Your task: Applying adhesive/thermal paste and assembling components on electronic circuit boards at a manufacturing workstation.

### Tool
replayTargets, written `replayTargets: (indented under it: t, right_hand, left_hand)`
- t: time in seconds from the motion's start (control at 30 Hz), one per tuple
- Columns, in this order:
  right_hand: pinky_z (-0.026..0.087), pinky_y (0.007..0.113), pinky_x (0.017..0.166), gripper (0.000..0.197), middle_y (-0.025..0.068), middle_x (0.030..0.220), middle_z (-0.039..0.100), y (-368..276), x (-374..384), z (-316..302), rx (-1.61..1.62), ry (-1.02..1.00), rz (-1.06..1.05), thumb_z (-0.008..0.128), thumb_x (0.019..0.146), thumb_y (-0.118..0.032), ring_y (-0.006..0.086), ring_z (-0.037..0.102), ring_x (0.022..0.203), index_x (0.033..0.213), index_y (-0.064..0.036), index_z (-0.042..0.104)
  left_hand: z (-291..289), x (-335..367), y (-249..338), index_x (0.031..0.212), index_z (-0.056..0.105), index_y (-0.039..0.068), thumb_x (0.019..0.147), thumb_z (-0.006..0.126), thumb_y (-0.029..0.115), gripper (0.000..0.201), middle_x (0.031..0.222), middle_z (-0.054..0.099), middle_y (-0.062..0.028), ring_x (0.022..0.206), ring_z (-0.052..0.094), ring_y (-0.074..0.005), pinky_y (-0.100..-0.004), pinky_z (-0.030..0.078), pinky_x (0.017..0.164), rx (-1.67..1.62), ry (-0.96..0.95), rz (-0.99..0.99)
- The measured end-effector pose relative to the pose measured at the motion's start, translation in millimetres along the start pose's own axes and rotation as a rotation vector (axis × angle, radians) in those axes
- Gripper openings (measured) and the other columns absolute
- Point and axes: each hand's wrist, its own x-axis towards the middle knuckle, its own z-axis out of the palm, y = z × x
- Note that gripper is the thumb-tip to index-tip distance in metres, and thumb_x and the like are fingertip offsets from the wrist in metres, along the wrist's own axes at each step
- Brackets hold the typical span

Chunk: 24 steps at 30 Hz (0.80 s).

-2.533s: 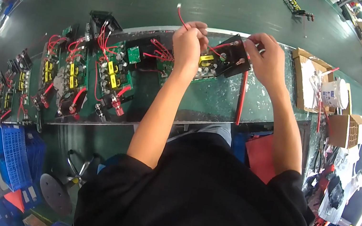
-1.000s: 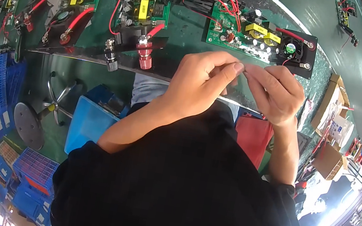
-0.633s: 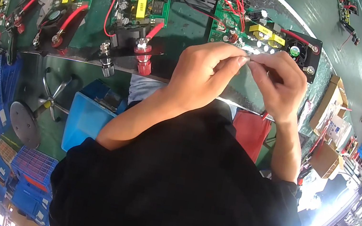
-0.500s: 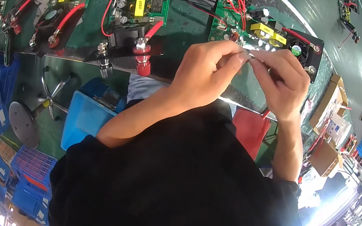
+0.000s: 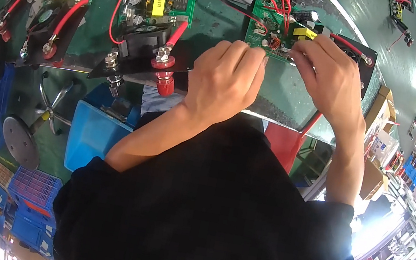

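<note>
In front of me a green circuit board [image 5: 262, 31] lies on the bench, with red wires [image 5: 282, 1], a copper-wound coil [image 5: 274, 43] and a yellow-taped transformer [image 5: 304, 33]. My right hand [image 5: 331, 79] is over its near right part, thumb and fingers drawn together beside the coil; a small pale bit shows at the fingertips, too small to name. Left of it, my left hand [image 5: 224, 77] is back-up at the board's near edge, fingers curled and pressed together. Whatever they hold is hidden. A black fan plate [image 5: 367, 63] is partly behind my right hand.
More circuit boards [image 5: 176, 2] with yellow transformers stand to the left, their red and black terminal posts [image 5: 163, 80] jutting over the bench edge. Below the bench are a blue bin [image 5: 90, 137], a red bin [image 5: 280, 145] and a stool [image 5: 22, 142]. Cardboard boxes [image 5: 381, 108] stand right.
My hands were pinched together above the board and have parted. The left has moved left and turned back-up; the right has lowered toward the components beside the coil.
</note>
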Motion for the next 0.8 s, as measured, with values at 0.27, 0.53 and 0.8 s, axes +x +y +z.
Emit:
replayTargets:
  t: [0.27,0.53,0.8]
  right_hand:
    - [0.049,0.041,0.064,0.01,0.0123,0.085,0.062,-3.3,13.6,-1.3,-0.042,-0.165,0.006,0.071,0.085,-0.009,0.0339,0.062,0.075,0.092,-0.0021,0.067]
    - [0.049,0.041,0.068,0.02,0.011,0.081,0.062,-5.2,26.0,-4.2,0.043,-0.239,0.077,0.074,0.083,-0.01,0.0333,0.061,0.074,0.098,-0.0021,0.063]
    - [0.051,0.04,0.074,0.035,0.0096,0.095,0.066,4.8,33.2,-7.7,0.039,-0.15,-0.09,0.079,0.079,-0.012,0.0309,0.063,0.082,0.105,-0.0013,0.059]
  left_hand:
    - [-0.4,1.3,-1.0,0.09,0.063,0.007,0.085,0.07,0.006,0.009,0.077,0.061,-0.0063,0.065,0.061,-0.0252,-0.0363,0.049,0.057,0.094,-0.007,-0.06]
    - [2.6,-0.3,-2.3,0.104,0.065,0.007,0.086,0.067,0.006,0.018,0.079,0.059,-0.0068,0.068,0.062,-0.0253,-0.0363,0.05,0.059,0.093,0.03,-0.106]
    - [0.0,-1.0,-1.9,0.108,0.067,0.006,0.084,0.067,0.002,0.024,0.079,0.057,-0.0067,0.07,0.062,-0.0239,-0.0352,0.05,0.06,0.138,-0.023,-0.079]
